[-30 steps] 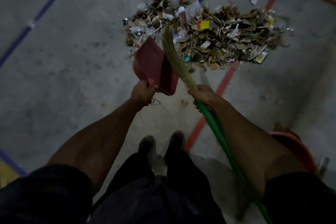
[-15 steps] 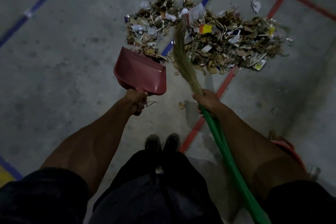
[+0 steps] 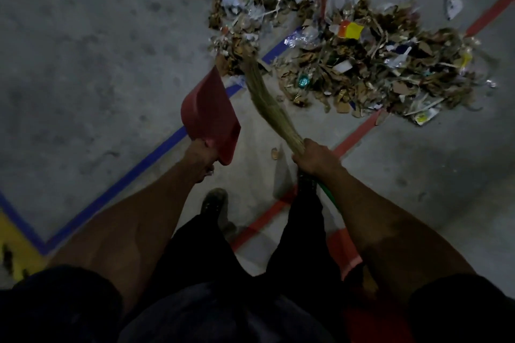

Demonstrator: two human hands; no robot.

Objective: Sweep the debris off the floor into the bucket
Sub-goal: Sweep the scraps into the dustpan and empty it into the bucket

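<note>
— On the concrete floor (image 3: pixel 83 64), how much room was there?
— A wide bare stretch lay left of the blue tape line (image 3: pixel 133 175); the debris pile (image 3: pixel 348 44) sprawled at the far side, across the blue line and the red tape line (image 3: pixel 354 133).
— And the hands?
— The left hand (image 3: pixel 200 160) gripped the handle of a smooth red plastic dustpan (image 3: pixel 210 117), tilted, near the pile's edge. The right hand (image 3: pixel 315 159) was curled round the straw broom (image 3: pixel 267 103), its bristles touching the dry leaves, cardboard scraps and wrappers.
— The bucket?
— A red rim (image 3: pixel 345 253) showed beside the right forearm.
</note>
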